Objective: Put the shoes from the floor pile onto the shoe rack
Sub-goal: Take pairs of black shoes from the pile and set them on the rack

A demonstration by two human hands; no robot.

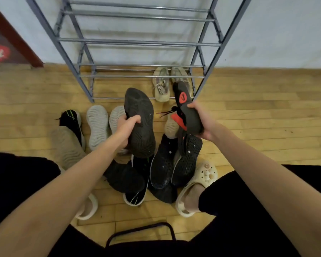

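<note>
the left hand (125,129) has its grip clenched on a black shoe (140,123), sole turned up toward the camera, toe pointing at the rack (137,41). the right hand (200,120) has its grip clenched on a black-and-red shoe (188,108), also sole up, a red patch showing on the sole and a red tongue and dark laces hanging on its left side. both shoes are held in the air in front of the rack, above the pile (156,164).

the rack is a grey metal frame with paired bars for shelves, standing against a pale wall. a beige pair (162,86) sits on its lowest shelf, at the right end, toes toward the wall; the toe of the black-and-red shoe overlaps the right one of that pair in the view. the upper shelves carry nothing that shows.

the pile lies on the wood floor (258,112) in front of the rack: several black shoes heaped sole up, two with studded mesh-like soles, one with a white edge. to the left of the rack's front lie two pale grey soles (97,127) side by side, then a tan sole and a black shoe with a green mark (70,117) beside it.

the person's feet in cream clogs (198,184) stand on either side of the pile, nearest the camera.
</note>
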